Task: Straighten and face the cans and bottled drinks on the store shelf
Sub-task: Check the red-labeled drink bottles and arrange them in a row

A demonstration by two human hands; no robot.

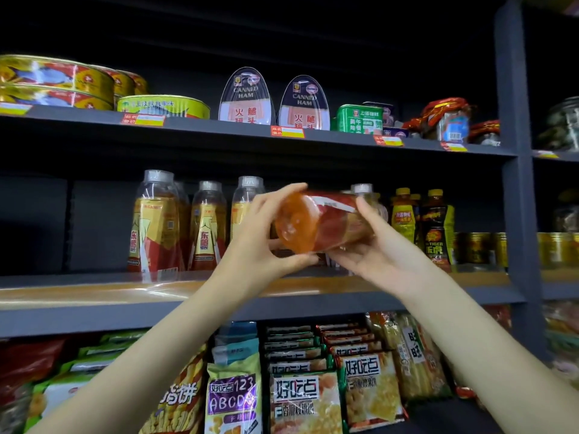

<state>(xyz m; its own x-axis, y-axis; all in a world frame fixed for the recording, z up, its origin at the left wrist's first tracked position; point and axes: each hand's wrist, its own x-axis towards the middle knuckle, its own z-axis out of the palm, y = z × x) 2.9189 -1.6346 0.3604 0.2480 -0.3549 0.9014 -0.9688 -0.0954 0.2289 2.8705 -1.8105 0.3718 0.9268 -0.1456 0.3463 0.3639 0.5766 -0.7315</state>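
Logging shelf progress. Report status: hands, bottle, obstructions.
Left hand and right hand both grip the bottle. Bottle tipped on its side, base toward camera, off the middle shelf. Upright bottles stand to the left; nothing blocking.

My left hand and right hand: bare, no rings, watch or gloves. Forearms bare, no sleeves in view.

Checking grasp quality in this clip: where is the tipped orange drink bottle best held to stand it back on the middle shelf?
Around its labelled middle, from both sides. The bottle lies nearly horizontal, base toward the camera, cap toward the shelf. The left hand cups the base end and the right hand supports it nearer the neck, which should suit tipping it upright.
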